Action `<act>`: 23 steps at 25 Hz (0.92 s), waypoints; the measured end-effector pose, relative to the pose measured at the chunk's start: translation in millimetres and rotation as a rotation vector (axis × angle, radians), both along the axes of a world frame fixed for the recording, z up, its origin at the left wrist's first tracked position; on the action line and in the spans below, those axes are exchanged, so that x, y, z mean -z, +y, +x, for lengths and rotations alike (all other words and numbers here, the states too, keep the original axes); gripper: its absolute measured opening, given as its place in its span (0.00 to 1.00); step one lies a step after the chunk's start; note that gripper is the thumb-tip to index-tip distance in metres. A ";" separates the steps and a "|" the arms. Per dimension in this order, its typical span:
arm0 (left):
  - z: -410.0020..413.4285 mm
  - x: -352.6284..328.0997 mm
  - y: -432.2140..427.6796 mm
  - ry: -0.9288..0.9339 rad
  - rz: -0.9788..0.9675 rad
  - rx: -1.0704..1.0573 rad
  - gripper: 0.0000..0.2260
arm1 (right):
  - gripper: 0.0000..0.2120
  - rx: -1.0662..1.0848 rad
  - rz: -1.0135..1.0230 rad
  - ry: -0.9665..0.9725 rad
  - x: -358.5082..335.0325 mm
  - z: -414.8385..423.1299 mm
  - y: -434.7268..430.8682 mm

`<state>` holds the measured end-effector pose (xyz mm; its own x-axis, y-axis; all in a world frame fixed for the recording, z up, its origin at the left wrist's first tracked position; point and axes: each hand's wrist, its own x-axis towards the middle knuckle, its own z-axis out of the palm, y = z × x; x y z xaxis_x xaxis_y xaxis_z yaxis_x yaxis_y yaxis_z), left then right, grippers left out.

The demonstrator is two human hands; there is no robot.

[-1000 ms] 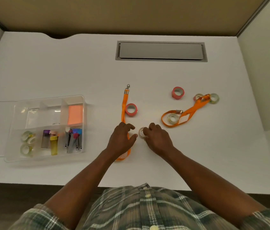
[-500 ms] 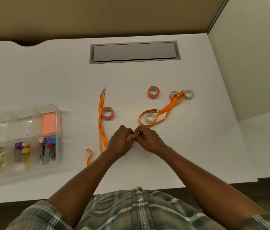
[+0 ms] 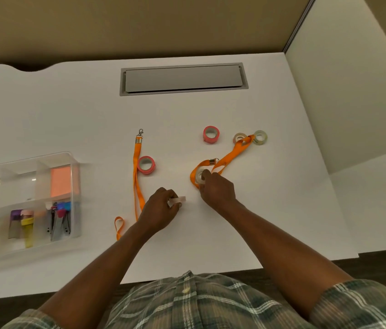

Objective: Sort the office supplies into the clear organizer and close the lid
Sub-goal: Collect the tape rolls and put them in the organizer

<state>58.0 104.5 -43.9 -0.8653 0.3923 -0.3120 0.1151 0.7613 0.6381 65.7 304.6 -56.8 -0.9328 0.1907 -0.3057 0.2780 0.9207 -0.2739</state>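
Observation:
My left hand (image 3: 160, 208) holds a small clear tape roll (image 3: 178, 200) just above the desk. My right hand (image 3: 218, 191) has its fingertips on another clear tape roll (image 3: 199, 175) that lies inside the loop of an orange lanyard (image 3: 231, 154). A second orange lanyard (image 3: 137, 176) stretches down the desk's middle, beside a pink tape roll (image 3: 146, 164). Farther back lie another pink tape roll (image 3: 211, 134) and two clear rolls (image 3: 239, 138), (image 3: 260, 137). The clear organizer (image 3: 74, 176) sits open at the left with tape rolls, staplers and orange sticky notes (image 3: 60, 181) inside.
A grey cable hatch (image 3: 183, 78) is set into the white desk (image 3: 68, 119) at the back. A partition wall (image 3: 353, 103) rises along the right side. The desk's front edge runs close to my plaid shirt (image 3: 187, 302).
Both hands were together over one small clear roll. My left hand now keeps that roll, and my right hand has moved up and right onto the roll in the lanyard loop.

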 end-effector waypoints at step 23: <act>-10.9 -29.5 -161.6 -0.395 0.451 -0.555 0.18 | 0.19 0.524 -0.685 0.063 -42.2 -39.9 -167.9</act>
<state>47.1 -57.1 -14.3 -0.8298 0.0994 -0.5491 -0.5008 0.3016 0.8113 25.8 136.7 -14.6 -0.7954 0.3937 -0.4608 0.5859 0.3050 -0.7508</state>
